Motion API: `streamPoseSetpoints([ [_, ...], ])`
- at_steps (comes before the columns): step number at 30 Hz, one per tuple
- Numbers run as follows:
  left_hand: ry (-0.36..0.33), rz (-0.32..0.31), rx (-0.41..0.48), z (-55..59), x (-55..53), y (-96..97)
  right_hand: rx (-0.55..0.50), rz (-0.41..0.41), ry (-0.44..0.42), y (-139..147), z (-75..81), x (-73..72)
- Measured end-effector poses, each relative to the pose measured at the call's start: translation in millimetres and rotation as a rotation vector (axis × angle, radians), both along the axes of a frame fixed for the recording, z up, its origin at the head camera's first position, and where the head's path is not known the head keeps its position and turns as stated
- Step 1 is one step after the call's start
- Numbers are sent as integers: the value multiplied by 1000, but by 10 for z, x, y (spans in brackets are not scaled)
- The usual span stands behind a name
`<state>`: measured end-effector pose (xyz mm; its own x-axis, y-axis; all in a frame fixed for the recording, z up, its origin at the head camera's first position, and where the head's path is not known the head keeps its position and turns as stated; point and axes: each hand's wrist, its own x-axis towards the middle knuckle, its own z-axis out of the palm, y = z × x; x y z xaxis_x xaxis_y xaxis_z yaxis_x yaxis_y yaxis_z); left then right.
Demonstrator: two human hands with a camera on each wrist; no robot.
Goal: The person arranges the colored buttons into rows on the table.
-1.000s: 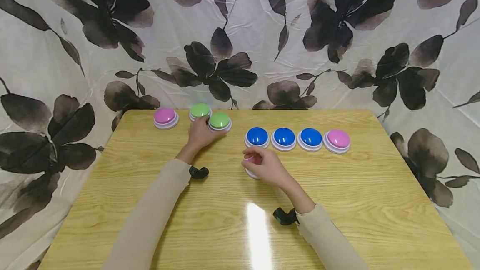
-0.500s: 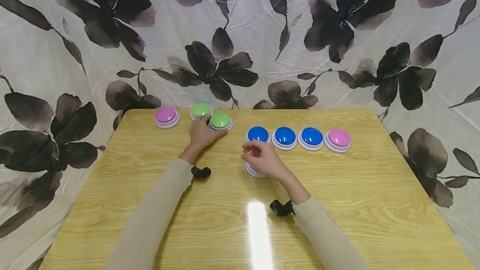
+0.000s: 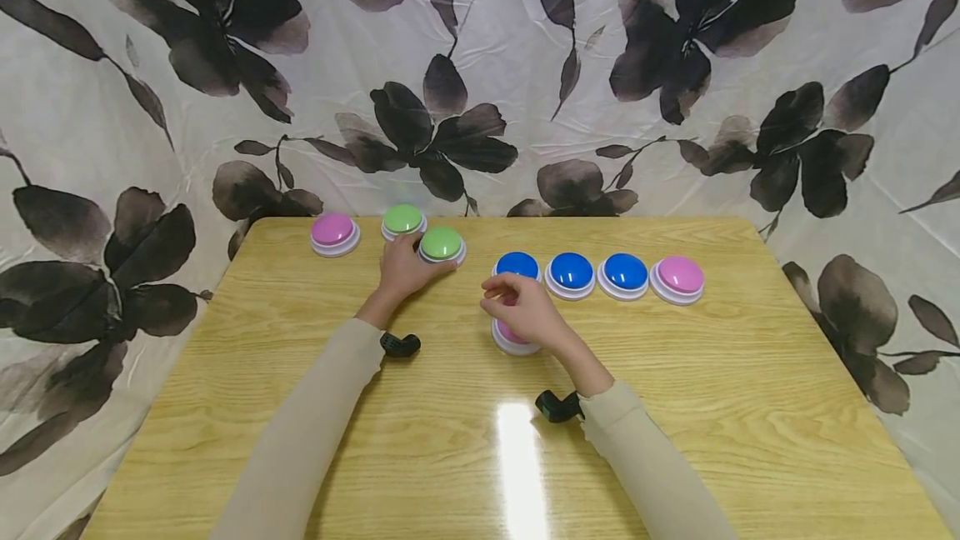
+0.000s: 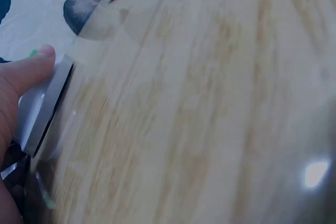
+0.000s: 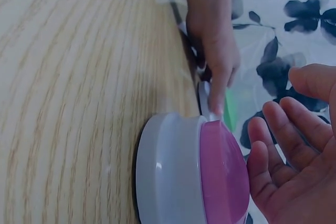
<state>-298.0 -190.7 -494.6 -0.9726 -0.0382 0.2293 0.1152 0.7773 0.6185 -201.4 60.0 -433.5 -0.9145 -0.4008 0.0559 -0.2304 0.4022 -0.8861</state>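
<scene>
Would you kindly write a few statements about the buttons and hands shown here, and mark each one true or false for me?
1. Three blue buttons stand side by side. True.
2. A hand grips a blue button. False: the left hand grips the nearer green button.
3. The right hand is close to a pink button. True.
4. A green button ends the row of blue ones on the right. False: the right-end button is pink.
5. The farther green button stands to the left of the blue buttons. True.
</scene>
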Motion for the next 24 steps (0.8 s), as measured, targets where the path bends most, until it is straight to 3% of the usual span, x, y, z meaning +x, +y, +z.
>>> streamPoseSetpoints([
  [9, -11, -88, 52, -6, 49, -100, -20, 12, -1, -86, 10, -67],
  [21, -36, -231, 244, 81, 261, -221, 2, -6, -11, -195, 7, -152],
  [24, -60, -239, 262, 105, 331, -263, 5, -9, -15, -225, -6, -174],
])
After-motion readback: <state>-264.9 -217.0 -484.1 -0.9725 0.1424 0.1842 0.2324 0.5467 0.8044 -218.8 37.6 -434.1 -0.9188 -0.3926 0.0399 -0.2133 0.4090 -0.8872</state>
